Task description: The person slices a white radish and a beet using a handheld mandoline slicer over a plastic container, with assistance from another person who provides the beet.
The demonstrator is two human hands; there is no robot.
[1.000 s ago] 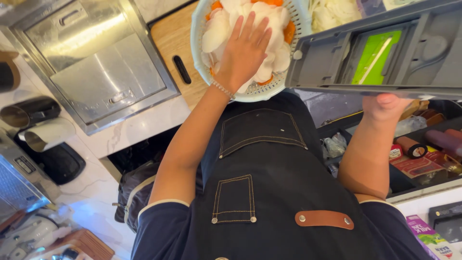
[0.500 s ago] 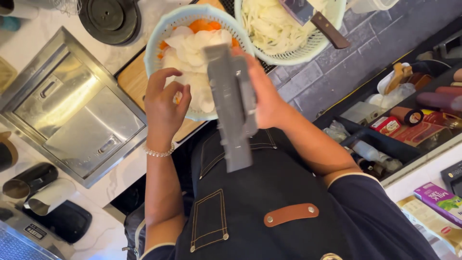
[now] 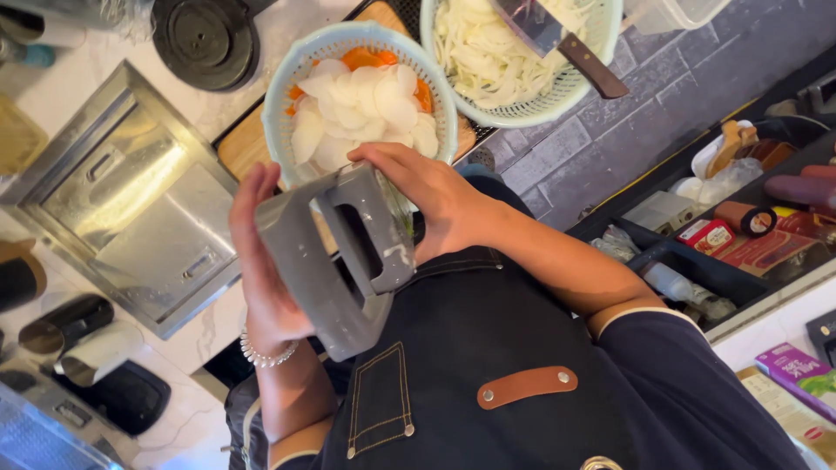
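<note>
A single camera sits on the person's head and looks steeply down the dark denim apron (image 3: 488,348), close to the chest. The view is turned about, so the pale marble bench (image 3: 209,109) lies above the apron in frame.

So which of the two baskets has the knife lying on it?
The green basket of white shreds; the knife rests across it. The blue basket holds white and orange slices instead.
</note>
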